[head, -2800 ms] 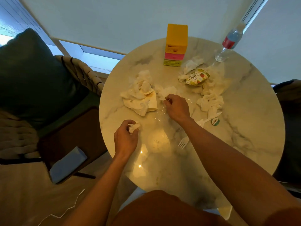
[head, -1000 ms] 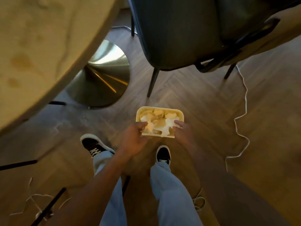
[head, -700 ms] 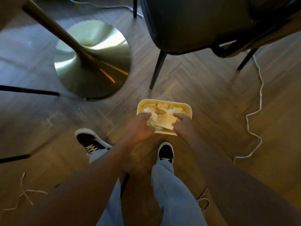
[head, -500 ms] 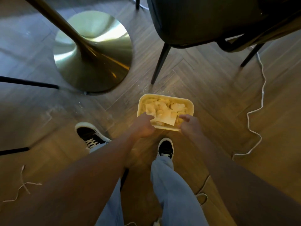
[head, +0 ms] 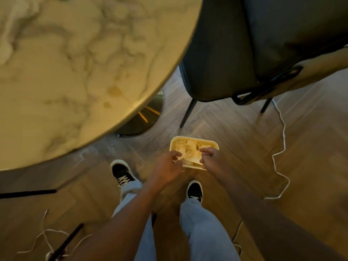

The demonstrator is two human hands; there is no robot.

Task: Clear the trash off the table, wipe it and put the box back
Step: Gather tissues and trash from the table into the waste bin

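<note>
No brand, label or writing can be read anywhere in this blurred view. A small cream-yellow rectangular plastic bin (head: 194, 141) with rounded corners stands on the dark herringbone wood floor (head: 235, 140), just ahead of two black-and-white sneakers (head: 122, 173), and holds crumpled white paper tissues (head: 188, 147). The left hand (head: 166, 167) hangs over the bin's near edge at about 7 o'clock of it, fingers curled; a scrap of tissue seems pinched at its fingertips, though blur leaves that unsure. The right hand (head: 211, 159) hovers over the bin's near right corner at about 5 o'clock, fingers bent and loosely spread, holding nothing that shows. The round cream marble tabletop (head: 75, 63) fills the view from 9 to 12 o'clock, its brass disc base (head: 145, 117) peeking from beneath. A dark upholstered chair (head: 244, 44) sits at 1 o'clock, a white cable (head: 280, 147) trailing at 3 o'clock.

Half a second ago the tabletop was out of view and the whole brass base showed; both hands sat lower against the bin's contents.
</note>
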